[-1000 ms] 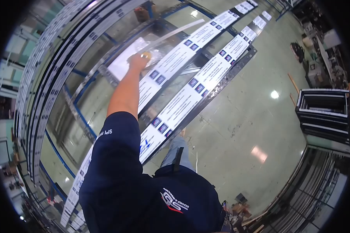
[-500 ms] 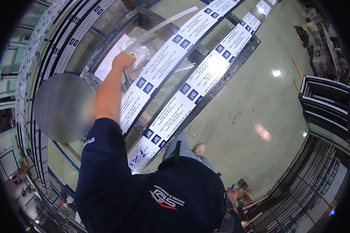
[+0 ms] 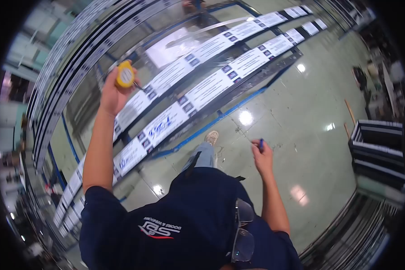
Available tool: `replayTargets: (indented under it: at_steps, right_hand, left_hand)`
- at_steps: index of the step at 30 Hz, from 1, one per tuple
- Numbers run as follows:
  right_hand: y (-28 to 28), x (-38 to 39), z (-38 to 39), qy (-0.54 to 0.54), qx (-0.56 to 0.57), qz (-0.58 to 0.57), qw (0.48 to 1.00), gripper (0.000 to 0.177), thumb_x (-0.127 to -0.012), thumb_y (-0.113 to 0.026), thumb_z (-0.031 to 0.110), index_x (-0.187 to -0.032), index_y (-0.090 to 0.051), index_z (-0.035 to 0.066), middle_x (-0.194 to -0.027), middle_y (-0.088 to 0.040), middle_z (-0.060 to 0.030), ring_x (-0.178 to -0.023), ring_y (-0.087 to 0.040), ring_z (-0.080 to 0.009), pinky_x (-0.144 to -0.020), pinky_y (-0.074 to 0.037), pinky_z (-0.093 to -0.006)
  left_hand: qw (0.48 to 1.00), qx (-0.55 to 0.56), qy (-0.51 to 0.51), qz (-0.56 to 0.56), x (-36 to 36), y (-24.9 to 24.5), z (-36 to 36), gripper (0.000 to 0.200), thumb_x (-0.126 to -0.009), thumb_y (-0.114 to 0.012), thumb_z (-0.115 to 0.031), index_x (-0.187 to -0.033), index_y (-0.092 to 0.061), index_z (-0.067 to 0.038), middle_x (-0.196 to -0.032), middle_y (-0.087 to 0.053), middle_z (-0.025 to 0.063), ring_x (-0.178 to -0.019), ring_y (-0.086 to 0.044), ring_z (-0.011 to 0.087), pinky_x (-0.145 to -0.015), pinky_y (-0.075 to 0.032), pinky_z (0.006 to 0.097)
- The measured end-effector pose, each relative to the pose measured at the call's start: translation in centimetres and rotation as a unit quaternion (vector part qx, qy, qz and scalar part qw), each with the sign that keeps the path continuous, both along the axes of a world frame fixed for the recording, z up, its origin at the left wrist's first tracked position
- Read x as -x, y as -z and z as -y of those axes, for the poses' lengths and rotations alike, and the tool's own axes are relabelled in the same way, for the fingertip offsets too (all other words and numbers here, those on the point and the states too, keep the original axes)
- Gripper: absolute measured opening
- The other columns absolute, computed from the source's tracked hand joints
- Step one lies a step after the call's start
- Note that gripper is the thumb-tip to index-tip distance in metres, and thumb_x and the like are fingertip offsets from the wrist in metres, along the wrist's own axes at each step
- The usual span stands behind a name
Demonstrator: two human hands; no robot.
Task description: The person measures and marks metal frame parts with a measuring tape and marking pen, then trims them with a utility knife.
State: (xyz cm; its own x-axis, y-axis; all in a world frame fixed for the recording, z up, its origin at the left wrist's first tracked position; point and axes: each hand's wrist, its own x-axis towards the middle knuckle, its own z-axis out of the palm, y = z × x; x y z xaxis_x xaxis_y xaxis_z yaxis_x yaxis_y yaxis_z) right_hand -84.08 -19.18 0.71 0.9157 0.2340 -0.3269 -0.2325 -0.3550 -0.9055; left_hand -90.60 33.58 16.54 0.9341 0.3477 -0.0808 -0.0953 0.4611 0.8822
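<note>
My left hand (image 3: 114, 92) is wrapped round a yellow tape measure (image 3: 125, 77), held above the upper of two long profiles. That upper profile (image 3: 166, 78) carries white printed protective film with dark blue logo squares. Beside it runs the lower profile (image 3: 211, 90), filmed the same way, with blue handwriting (image 3: 159, 128) near its middle. Over the floor to the right, my right hand (image 3: 263, 157) is closed on a blue pen (image 3: 261, 143), apart from the profiles.
A workbench with blue rails (image 3: 238, 108) bears the profiles. On it lies a white sheet (image 3: 171, 47). More long profiles (image 3: 83, 58) are stacked at the left, and black-and-white frames (image 3: 378, 144) stand at the right. Another person's hand (image 3: 193, 5) shows at the top edge.
My left hand has drawn back to the left with the tape measure, now plainly visible. My right hand has come up and forward with the pen. The view has shifted along the profiles.
</note>
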Motion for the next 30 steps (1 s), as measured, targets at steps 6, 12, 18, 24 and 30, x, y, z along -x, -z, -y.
replayTargets:
  at_steps: [6, 12, 18, 24, 30]
  right_hand:
    - [-6.9, 10.1, -10.7, -0.275, -0.124, -0.075, 0.951, 0.016, -0.095, -0.067, 0.014, -0.107, -0.069, 0.003, -0.079, -0.062, 0.0039, -0.066, -0.051, -0.0043, -0.059, -0.043, -0.0232]
    - [-9.2, 23.2, -15.7, -0.510, -0.134, -0.143, 0.838, 0.019, -0.097, -0.067, 0.014, -0.110, -0.065, 0.001, -0.081, -0.063, 0.0008, -0.065, -0.054, -0.0076, -0.059, -0.045, -0.0246]
    - [-9.6, 37.5, -24.5, -0.638, -0.055, -0.199, 0.742, 0.013, -0.092, -0.071, 0.010, -0.095, -0.060, 0.005, -0.076, -0.063, -0.0009, -0.063, -0.058, -0.0087, -0.057, -0.044, -0.0247]
    - [-7.7, 61.5, -34.5, -0.751, 0.018, -0.304, 0.586, 0.015, -0.089, -0.070, 0.004, -0.092, -0.056, 0.007, -0.073, -0.059, -0.0018, -0.059, -0.057, -0.0119, -0.058, -0.046, -0.0284]
    - [-11.5, 77.3, -44.2, -0.753, -0.070, -0.288, 0.587, 0.015, -0.086, -0.070, 0.005, -0.089, -0.056, 0.007, -0.073, -0.058, -0.0033, -0.059, -0.060, -0.0140, -0.055, -0.050, -0.0284]
  left_hand:
    - [0.975, -0.118, 0.099, -0.161, 20.9, 2.9, 17.8, 0.050, -0.095, -0.064, -0.032, -0.136, -0.047, -0.011, -0.117, -0.062, 0.0079, -0.103, -0.065, 0.0198, -0.085, -0.055, 0.0358]
    - [0.979, -0.069, -0.042, -0.185, 35.2, 7.2, 27.7, 0.063, -0.095, -0.067, -0.029, -0.145, -0.034, -0.007, -0.113, -0.063, 0.0086, -0.100, -0.060, 0.0159, -0.087, -0.049, 0.0332]
    - [0.917, -0.236, -0.203, -0.248, 52.1, 5.9, 26.5, 0.072, -0.090, -0.073, -0.040, -0.141, -0.035, -0.005, -0.104, -0.067, 0.0197, -0.092, -0.066, 0.0308, -0.083, -0.051, 0.0393]
    - [0.849, -0.136, -0.351, -0.370, 74.9, 6.3, 25.8, 0.063, -0.097, -0.060, -0.053, -0.135, -0.046, -0.004, -0.110, -0.067, 0.0208, -0.101, -0.067, 0.0333, -0.087, -0.050, 0.0405]
    - [0.777, -0.086, -0.388, -0.488, 95.2, 3.4, 26.9, 0.045, -0.102, -0.051, -0.046, -0.130, -0.056, -0.011, -0.107, -0.067, 0.0134, -0.098, -0.064, 0.0294, -0.088, -0.049, 0.0373]
